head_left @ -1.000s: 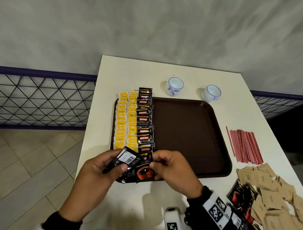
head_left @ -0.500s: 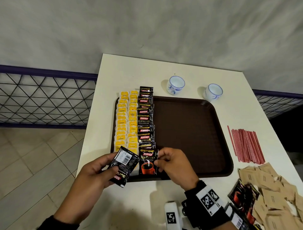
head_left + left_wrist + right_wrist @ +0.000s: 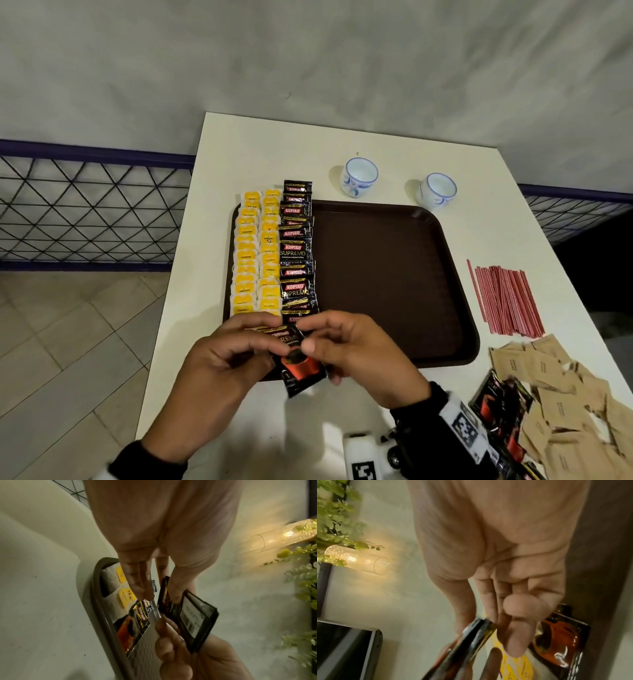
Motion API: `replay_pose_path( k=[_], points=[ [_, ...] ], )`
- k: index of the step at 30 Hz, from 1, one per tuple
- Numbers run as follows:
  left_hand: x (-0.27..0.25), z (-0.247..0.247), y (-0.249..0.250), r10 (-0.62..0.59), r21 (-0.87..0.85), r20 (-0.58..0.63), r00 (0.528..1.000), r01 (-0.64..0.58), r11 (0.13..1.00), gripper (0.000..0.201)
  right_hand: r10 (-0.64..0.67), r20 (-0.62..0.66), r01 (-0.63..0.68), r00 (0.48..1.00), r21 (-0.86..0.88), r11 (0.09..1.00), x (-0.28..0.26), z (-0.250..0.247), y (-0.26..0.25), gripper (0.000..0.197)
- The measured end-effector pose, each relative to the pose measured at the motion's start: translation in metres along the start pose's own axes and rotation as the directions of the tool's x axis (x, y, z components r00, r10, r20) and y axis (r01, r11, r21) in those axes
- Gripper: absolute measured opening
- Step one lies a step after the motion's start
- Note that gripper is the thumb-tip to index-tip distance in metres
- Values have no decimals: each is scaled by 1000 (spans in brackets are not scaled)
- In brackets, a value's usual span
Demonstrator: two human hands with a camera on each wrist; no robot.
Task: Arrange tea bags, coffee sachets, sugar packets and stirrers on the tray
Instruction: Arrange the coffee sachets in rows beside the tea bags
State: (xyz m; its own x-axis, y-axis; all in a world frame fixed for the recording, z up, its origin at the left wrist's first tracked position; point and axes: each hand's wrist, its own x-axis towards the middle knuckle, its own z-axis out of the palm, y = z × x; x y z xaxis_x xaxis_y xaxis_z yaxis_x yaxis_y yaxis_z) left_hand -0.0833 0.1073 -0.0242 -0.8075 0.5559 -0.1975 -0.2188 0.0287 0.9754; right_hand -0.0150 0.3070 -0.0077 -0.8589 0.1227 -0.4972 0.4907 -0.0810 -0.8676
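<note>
- At the near left corner of the brown tray point(image 3: 394, 281), both hands met over the end of the coffee row — the left hand point(image 3: 219, 363) and the right hand point(image 3: 356, 353) each had fingers on a black coffee sachet point(image 3: 301, 368) held just above the tray's front rim.
- The left hand pinched a sachet between thumb and fingers; the left wrist view showed that sachet point(image 3: 193, 622) edge-on with its barcode side out, and the right hand's fingertips point(image 3: 164, 627) touching its lower edge.
- The right hand's thumb and forefinger were curled onto the sachet in the head view; whether the two hands shared one sachet or a small stack could not be told.
- On the tray, another sachet with an orange cup print point(image 3: 132, 627) lay flat at the near end of the coffee row point(image 3: 296, 253), which ran front to back in overlapping pieces.
- Left of that row stood two columns of yellow-tagged tea bags point(image 3: 257, 253), touching the coffee row and reaching the tray's left rim.
- The rest of the tray was bare brown surface.
- On the white table point(image 3: 239, 147) to the right of the tray lay a bundle of red stirrers point(image 3: 503, 298), and nearer the person a loose heap of brown sugar packets point(image 3: 561, 401) with more coffee sachets point(image 3: 496, 407) beside it — all off the tray.
- Two white-and-blue cups point(image 3: 359, 176) stood beyond the tray's far edge.
</note>
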Motion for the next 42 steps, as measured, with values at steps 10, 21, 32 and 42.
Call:
replay_pose_path(
  k=[10, 21, 32, 42],
  points=[
    [4, 24, 3, -149, -265, 80, 986, 165, 950, 43, -132, 4, 132, 991, 37, 991, -7, -10, 7, 45],
    [7, 42, 2, -272, -223, -29, 962, 259, 940, 27, -191, 6, 191, 982, -71, 979, -11, -18, 11, 55],
    [17, 61, 6, -284, -198, -89, 955, 262, 944, 19, -379, 67, 380, 923, -307, 872, -13, -31, 6, 64],
    [23, 93, 7, -260, -194, -119, 958, 234, 953, 24, -503, 70, 501, 862, -280, 819, -17, -60, 10, 59]
  ],
)
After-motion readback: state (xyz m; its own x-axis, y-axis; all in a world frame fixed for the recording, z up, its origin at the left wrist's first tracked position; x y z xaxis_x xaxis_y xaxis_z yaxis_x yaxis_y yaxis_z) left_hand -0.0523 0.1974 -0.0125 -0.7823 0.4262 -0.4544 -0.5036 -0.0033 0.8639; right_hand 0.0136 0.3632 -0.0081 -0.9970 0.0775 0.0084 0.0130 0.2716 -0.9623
